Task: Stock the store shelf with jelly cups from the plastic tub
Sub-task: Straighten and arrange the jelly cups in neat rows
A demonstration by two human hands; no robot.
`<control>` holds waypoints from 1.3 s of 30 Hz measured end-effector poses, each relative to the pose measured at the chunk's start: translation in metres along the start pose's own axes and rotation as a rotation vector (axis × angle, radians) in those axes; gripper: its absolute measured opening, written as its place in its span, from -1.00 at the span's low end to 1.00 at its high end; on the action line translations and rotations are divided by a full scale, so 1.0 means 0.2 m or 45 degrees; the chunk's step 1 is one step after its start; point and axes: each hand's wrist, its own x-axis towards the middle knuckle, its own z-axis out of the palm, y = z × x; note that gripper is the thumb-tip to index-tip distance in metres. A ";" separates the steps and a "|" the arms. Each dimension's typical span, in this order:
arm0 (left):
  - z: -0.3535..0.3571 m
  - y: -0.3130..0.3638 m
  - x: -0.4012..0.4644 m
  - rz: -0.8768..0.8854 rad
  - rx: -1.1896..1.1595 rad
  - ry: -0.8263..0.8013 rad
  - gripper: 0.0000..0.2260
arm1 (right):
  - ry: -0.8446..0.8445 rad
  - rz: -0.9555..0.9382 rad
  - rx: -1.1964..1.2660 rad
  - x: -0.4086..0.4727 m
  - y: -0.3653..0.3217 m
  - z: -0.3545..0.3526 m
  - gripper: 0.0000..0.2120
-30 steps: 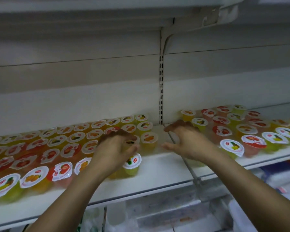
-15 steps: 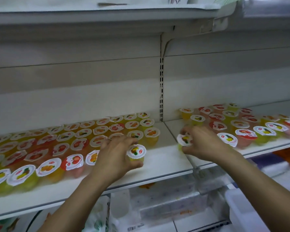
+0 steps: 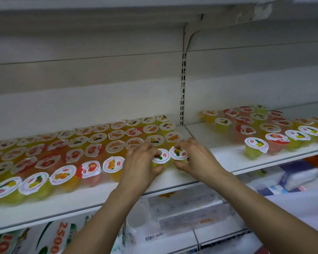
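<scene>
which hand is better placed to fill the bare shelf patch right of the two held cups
Right: the right hand, gripping a yellow foil-lidded jelly cup, borders that bare white shelf; the left hand sits farther.

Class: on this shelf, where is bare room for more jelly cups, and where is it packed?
Bare: the shelf between the right hand and the right cups; also the front strip. Packed: the left cups.

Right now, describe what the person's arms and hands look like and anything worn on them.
Both forearms are bare up to the bottom edge of the picture, with no sleeves in sight. The left hand and the right hand wear no gloves. No ring, watch or bracelet shows on the fingers or wrists that can be seen. The picture is slightly blurred, so small details cannot be ruled out.
</scene>
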 end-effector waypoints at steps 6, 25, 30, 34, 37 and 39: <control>-0.01 -0.02 -0.01 0.081 0.085 -0.007 -0.63 | 0.031 -0.011 -0.036 -0.03 0.00 0.02 -0.56; 0.08 0.00 0.75 -0.092 0.016 -0.349 -0.59 | -0.170 0.314 -0.428 0.83 0.81 -0.25 -0.45; 0.16 0.00 0.85 -0.125 0.156 -0.428 -0.55 | -0.320 0.253 -0.292 0.94 0.88 -0.22 -0.55; 0.18 -0.01 0.87 -0.125 0.155 -0.406 -0.55 | -0.230 0.148 -0.122 0.97 0.79 -0.18 -0.63; 0.18 -0.01 0.87 -0.113 0.151 -0.374 -0.56 | -0.178 -0.004 0.040 0.98 0.64 -0.10 -0.65; 0.18 -0.02 0.87 -0.119 0.134 -0.357 -0.55 | -0.154 -0.089 0.087 0.98 0.56 -0.01 -0.66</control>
